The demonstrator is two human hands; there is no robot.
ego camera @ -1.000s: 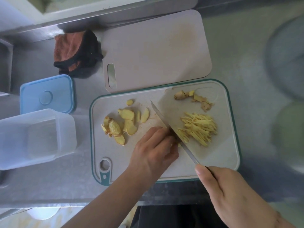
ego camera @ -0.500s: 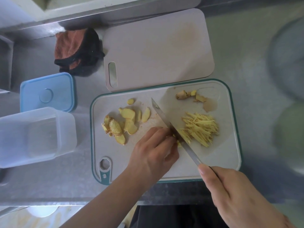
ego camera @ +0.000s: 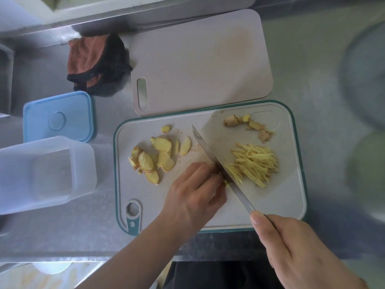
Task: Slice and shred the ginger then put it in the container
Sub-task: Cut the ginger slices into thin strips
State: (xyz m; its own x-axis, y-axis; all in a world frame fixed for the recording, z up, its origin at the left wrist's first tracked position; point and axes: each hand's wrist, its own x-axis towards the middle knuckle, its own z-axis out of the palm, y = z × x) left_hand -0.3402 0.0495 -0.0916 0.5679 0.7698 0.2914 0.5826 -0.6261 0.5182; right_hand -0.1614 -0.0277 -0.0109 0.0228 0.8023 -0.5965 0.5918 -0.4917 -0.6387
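Head view: the green-rimmed cutting board [ego camera: 300,163] serves as the reference, with the right hand [ego camera: 300,251] at its near right corner gripping the handle of the knife [ego camera: 216,163], whose blade runs diagonally across the board centre. The left hand [ego camera: 193,195] rests on the board just left of the blade, fingers curled down onto a small ginger piece at the cutting edge. Ginger shreds [ego camera: 254,163] lie right of the blade, ginger slices [ego camera: 158,157] left of it, trimmings [ego camera: 248,126] at the far right corner; the clear container [ego camera: 41,174] stands off the board's left edge, beside its blue lid [ego camera: 58,115].
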